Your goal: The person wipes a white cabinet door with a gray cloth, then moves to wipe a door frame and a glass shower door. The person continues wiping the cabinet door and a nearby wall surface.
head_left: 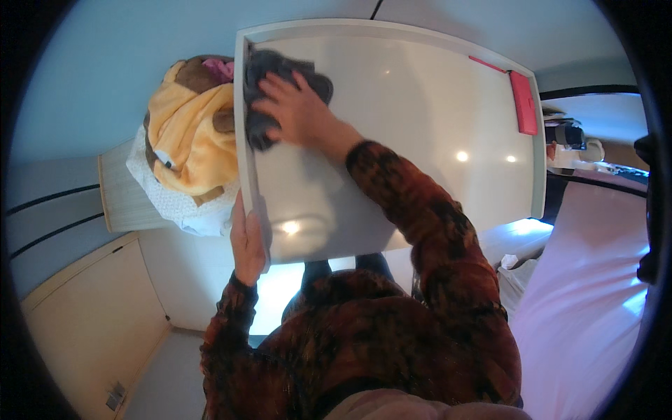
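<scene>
A dark grey cloth (264,133) lies bunched in the far left corner of a white table (392,91) with a raised rim. My right hand (297,112) presses down on this cloth from above, fingers spread and laid flat across it. My left hand (247,241) rests against the table's left edge near its front corner, its fingers stretched along the outside of the rim. What lies under my right palm is hidden.
A red flat case (522,103) stands against the table's right rim, by a thin red strip (486,64). Left of the table, a yellow plush item (189,133) sits on a white textured cloth (150,178). A pink-covered surface (581,280) is at the right.
</scene>
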Demonstrator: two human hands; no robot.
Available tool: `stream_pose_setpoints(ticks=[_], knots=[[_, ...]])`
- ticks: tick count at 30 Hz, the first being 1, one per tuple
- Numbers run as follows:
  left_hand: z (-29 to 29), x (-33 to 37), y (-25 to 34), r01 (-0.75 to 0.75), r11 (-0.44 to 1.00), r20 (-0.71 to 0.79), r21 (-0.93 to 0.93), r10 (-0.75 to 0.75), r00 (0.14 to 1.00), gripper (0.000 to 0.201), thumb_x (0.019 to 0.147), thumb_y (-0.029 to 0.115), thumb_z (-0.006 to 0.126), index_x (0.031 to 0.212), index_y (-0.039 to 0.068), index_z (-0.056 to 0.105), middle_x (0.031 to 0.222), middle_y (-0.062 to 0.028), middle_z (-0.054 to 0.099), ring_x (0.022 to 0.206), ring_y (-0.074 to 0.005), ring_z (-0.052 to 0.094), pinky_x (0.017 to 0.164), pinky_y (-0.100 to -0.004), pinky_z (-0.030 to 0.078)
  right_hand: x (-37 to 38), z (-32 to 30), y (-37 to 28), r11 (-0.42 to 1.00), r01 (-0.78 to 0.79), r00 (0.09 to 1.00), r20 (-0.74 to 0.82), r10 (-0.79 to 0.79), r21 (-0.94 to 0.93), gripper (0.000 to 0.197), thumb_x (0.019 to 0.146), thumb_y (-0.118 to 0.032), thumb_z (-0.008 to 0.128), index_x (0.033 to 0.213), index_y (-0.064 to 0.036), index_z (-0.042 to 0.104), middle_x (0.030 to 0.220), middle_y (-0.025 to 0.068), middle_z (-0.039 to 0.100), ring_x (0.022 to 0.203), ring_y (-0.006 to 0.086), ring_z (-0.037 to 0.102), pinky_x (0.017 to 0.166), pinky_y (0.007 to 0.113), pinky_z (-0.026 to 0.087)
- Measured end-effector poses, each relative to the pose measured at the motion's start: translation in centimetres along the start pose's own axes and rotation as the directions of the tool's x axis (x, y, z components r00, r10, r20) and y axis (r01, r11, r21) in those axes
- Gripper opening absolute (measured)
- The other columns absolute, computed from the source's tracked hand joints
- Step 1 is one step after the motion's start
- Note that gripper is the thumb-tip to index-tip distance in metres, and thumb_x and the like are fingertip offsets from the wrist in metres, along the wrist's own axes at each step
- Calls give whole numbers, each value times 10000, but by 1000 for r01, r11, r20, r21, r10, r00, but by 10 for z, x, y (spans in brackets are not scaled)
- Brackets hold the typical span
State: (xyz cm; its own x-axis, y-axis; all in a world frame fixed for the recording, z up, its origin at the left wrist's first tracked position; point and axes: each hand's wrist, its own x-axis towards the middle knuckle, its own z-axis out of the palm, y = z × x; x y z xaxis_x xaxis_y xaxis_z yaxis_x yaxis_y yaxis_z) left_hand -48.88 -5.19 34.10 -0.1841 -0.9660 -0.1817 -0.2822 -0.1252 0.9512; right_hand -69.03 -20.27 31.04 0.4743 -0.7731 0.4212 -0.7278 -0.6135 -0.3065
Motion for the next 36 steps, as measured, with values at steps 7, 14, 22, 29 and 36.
stream_pose_setpoints(ticks=[7, 14, 22, 29, 36], knots=[[-4, -5, -7, 29, 984, -149, 174, -3, 989, 448, 938, 196, 367, 1343, 7, 329, 1323, -143, 396, 1194, -229, 386, 995, -352, 305, -26, -31, 95, 970, -224, 965, -160, 207, -93, 423, 705, -335, 655, 1063, -118, 596, 1217, 102, 504, 1156, 269, 432, 993, 531, 259], [-13, -9, -10, 116, 944, -209, 309, -51, 977, 446, 949, 224, 384, 1302, -47, 356, 1217, -140, 480, 1100, -206, 446, 949, -304, 330, -130, -118, 179, 825, -520, 849, -235, 473, -221, 413, 683, -302, 659, 1033, -94, 591, 1155, 100, 511, 1121, 279, 440, 987, 526, 252], [-18, -9, -13, 151, 911, -274, 384, -43, 961, 465, 952, 277, 386, 1232, -94, 402, 1169, -176, 490, 1062, -224, 449, 939, -303, 328, -229, -179, 179, 725, -625, 781, -228, 582, -291, 501, 709, -314, 640, 1144, -92, 527, 1286, 150, 424, 1225, 299, 358, 985, 549, 245], [-12, -7, -5, 105, 911, -295, 399, 19, 955, 449, 950, 293, 385, 1150, -102, 467, 1034, -174, 558, 922, -238, 502, 876, -307, 375, -243, -198, 221, 617, -701, 713, -379, 590, -358, 483, 724, -318, 630, 1120, -60, 532, 1212, 156, 460, 1180, 302, 388, 942, 483, 309], [-20, -7, -2, 255, 759, -300, 600, -82, 950, 435, 947, 280, 388, 1129, -104, 478, 1024, -175, 563, 916, -236, 510, 843, -312, 391, -249, -193, 180, 588, -731, 682, -385, 622, -345, 356, 626, -255, 699, 884, -48, 567, 1021, 130, 509, 1015, 289, 461, 819, 438, 364]])
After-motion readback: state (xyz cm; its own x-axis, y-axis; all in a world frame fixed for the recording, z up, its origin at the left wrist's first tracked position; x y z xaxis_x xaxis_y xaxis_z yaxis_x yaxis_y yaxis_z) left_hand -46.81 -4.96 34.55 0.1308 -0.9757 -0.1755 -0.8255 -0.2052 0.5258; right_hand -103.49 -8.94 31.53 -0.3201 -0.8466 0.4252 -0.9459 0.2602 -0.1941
